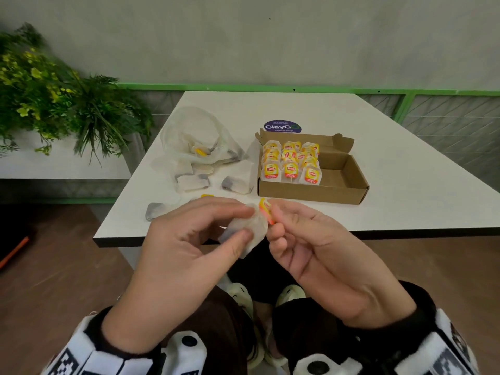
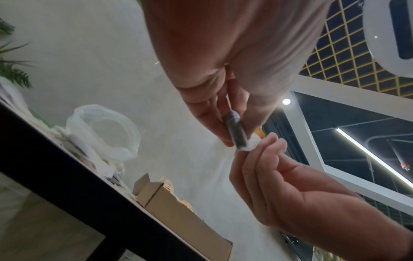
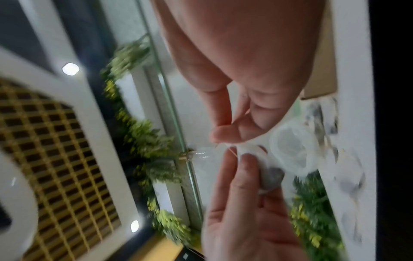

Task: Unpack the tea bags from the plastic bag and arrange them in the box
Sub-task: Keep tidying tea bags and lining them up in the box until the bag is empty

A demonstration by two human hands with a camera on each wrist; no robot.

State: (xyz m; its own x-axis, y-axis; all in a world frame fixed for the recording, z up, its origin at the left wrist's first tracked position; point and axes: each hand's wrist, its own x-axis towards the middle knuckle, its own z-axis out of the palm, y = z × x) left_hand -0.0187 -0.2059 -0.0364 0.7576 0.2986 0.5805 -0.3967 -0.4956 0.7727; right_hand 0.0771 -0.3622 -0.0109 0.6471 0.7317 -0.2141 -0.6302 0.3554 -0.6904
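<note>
Low in the frame, left hand [image 1: 189,239] pinches the flimsy, tearable tea bag [image 1: 250,231], right hand [image 1: 303,239] pinches its stiffer tag [image 1: 265,208], probably the safer hold.

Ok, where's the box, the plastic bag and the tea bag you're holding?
box [image 1: 319,194], head view, on its front cardboard wall.
plastic bag [image 1: 189,128], head view, on its clear crumpled upper side.
tea bag [image 1: 255,228], head view, on the white paper pouch between both hands.

left hand [image 2: 225,84] pinching a tea bag [image 2: 236,131], right hand [image 2: 288,190] at its white end, plastic bag [image 2: 105,130] and box [image 2: 178,217] on the table [image 2: 67,176]
</note>
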